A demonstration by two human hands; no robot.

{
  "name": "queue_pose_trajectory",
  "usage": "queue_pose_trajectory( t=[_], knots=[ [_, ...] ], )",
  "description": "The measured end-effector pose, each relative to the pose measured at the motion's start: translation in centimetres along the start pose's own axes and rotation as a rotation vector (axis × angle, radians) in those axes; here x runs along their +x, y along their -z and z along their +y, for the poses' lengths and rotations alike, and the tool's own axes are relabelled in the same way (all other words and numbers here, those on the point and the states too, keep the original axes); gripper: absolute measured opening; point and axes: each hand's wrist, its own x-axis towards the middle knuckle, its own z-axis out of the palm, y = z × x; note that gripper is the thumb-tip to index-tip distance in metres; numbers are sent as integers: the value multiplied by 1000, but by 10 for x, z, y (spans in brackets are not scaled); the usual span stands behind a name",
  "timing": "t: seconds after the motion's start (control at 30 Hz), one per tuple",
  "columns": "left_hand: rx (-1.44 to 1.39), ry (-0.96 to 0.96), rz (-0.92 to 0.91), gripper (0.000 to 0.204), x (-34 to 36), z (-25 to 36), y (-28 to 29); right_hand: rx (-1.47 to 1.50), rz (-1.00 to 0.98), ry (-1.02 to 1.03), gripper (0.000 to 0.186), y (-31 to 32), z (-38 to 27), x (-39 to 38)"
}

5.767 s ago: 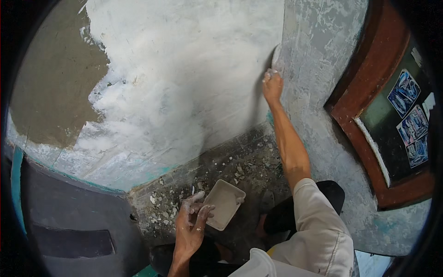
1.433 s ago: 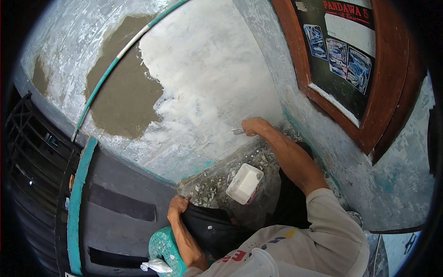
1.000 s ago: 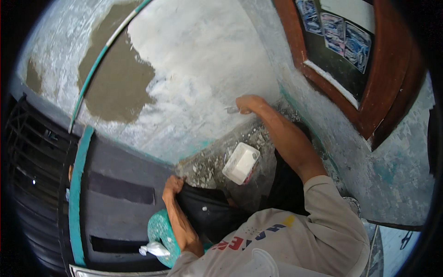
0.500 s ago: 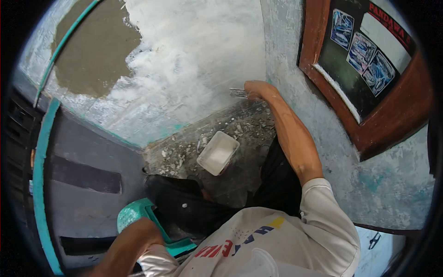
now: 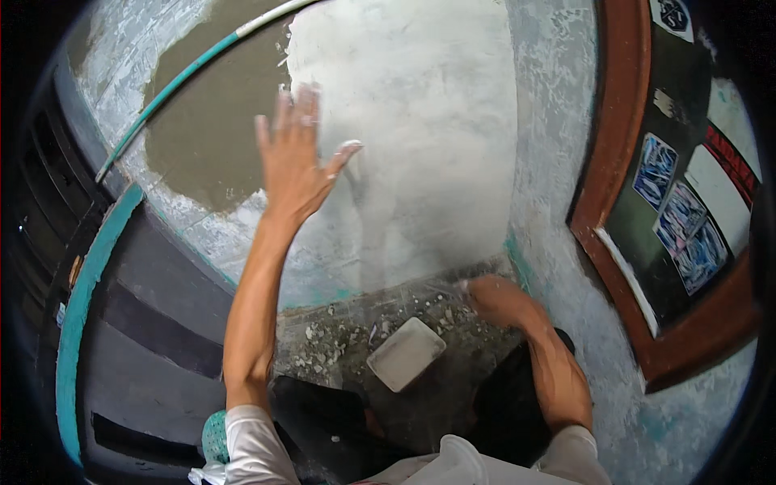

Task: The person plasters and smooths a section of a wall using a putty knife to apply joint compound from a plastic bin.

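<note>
My left hand (image 5: 293,162) is raised before the wall (image 5: 420,137), fingers spread and white paste on the thumb and fingertips. It holds nothing; whether it touches the surface I cannot tell. Behind it, smooth white putty meets a bare grey-brown patch (image 5: 202,137). Low by the wall's foot, my right hand (image 5: 495,299) is closed round a putty knife (image 5: 444,288), its thin blade smeared by motion. Between my knees on the floor sits a rectangular plastic tub (image 5: 406,356) with whitish material in it.
Broken plaster crumbs (image 5: 323,343) litter the floor along the wall. A teal-and-white hose (image 5: 194,73) hangs across the upper left. At right is a brown wooden frame (image 5: 614,162) around a dark panel with stickers. Part of a green plastic seat (image 5: 215,436) shows beside my left arm.
My left hand has risen from beside the green seat to the wall, fingers spread. My right hand has gone down toward the wall's foot with the putty knife. The view has shifted.
</note>
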Motion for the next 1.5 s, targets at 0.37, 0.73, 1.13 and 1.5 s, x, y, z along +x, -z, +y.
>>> queue_pose_trajectory(
  t=[0.37,0.73,1.13,1.5],
  knots=[
    [218,-139,-189,94,-9,8,-197,-24,-126,-258,13,35,3,-16],
    [109,-75,-152,90,-9,22,-238,65,-188,-298,15,41,-3,-10],
    [-61,-159,-744,78,-113,53,-79,288,356,-208,24,72,13,22],
    [-393,108,-1175,72,-250,51,75,-520,1010,16,47,147,46,258]
  ],
)
